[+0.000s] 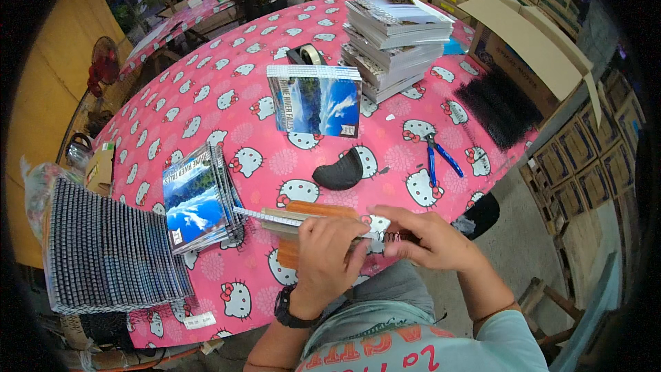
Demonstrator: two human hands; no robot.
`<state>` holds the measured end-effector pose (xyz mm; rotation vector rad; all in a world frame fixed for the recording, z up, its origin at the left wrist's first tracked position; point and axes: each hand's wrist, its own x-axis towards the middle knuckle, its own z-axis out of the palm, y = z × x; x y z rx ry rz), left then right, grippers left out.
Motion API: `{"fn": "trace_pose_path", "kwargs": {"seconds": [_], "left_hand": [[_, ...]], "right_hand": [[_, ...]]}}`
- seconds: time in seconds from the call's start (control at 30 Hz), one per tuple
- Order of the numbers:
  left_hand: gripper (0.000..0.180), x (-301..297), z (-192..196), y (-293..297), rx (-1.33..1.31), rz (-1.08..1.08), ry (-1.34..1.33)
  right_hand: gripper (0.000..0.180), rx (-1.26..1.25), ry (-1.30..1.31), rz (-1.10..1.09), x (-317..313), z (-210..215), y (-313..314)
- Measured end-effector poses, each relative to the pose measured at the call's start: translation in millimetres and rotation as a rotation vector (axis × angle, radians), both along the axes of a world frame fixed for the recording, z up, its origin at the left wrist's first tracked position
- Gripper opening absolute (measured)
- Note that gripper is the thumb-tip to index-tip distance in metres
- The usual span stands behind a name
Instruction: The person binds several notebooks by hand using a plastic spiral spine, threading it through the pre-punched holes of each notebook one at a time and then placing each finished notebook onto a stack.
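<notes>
My left hand [327, 251] is closed on a notebook [272, 217] held edge-on, with its punched white edge showing. The notebook lies over a brown wooden board [320, 209] at the table's near edge. At the notebook's right end, my right hand [434, 240] has its thumb and fingers around a black spiral binding coil [392, 238]. How far the coil is in the holes is hard to make out. Just beyond the board lies a dark curved pad [341, 169]. Blue-handled cutting pliers [441, 157] rest further right.
Coil-bound notebooks [113, 248] are piled at left, beside more with waterfall covers [196, 196]. Further back are an upright batch of notebooks [317, 103], a tape dispenser [310, 55] and a tall stack of books [396, 48]. Black coils [499, 107] lie near an open carton [509, 55].
</notes>
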<state>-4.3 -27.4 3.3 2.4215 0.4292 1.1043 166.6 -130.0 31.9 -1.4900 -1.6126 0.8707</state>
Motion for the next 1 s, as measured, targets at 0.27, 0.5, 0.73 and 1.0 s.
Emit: {"fn": "trace_pose_path", "kwargs": {"seconds": [0.27,0.5,0.73,1.0], "left_hand": [[0.022,-3.4,1.6,3.0,0.15,-0.031,0.19],[0.022,-4.2,8.8,0.5,0.107,-0.078,0.158],[0.021,-5.0,-0.1,4.5,0.142,-0.022,0.19],[0.018,-4.0,4.8,6.3,0.166,-0.056,0.185]], "right_hand": [[0.047,-0.235,0.207,0.113,17.9,-4.4,19.1],[0.065,-0.029,-0.488,-0.303,53.5,-94.5,118.7],[0.074,0.044,-0.8,-0.325,18.5,-101.7,136.4],[0.061,0.231,-0.595,-0.297,26.7,-131.0,106.7]]}}
